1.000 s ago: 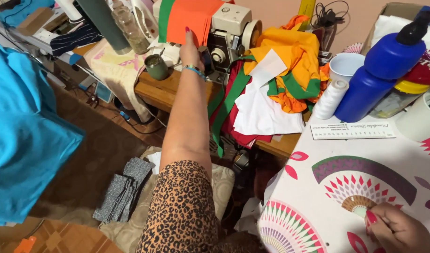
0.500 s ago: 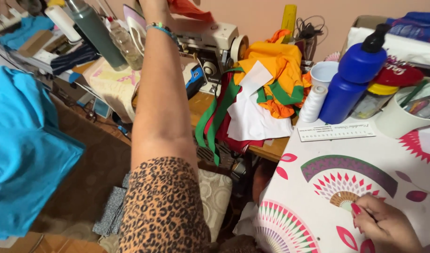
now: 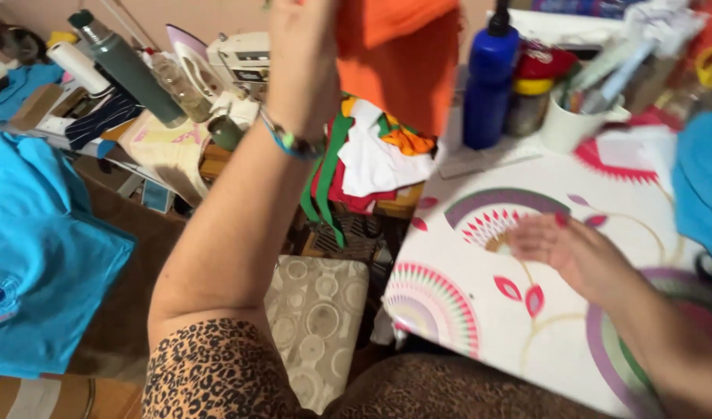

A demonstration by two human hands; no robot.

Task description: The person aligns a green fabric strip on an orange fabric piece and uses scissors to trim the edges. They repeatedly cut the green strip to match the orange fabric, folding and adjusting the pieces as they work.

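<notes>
Here, a green flask (image 3: 131, 66) leans well to the left of the orange cloth (image 3: 398, 54). The left hand (image 3: 301, 62) is raised with its fingers closed on that cloth's left edge, lifting it above a pile of coloured fabric scraps (image 3: 371, 155). Right of the cloth stands a blue bottle (image 3: 488, 81). Lower right, the right hand (image 3: 561, 248) rests on the patterned tablecloth (image 3: 464, 310), fingers loosely spread, holding nothing.
</notes>
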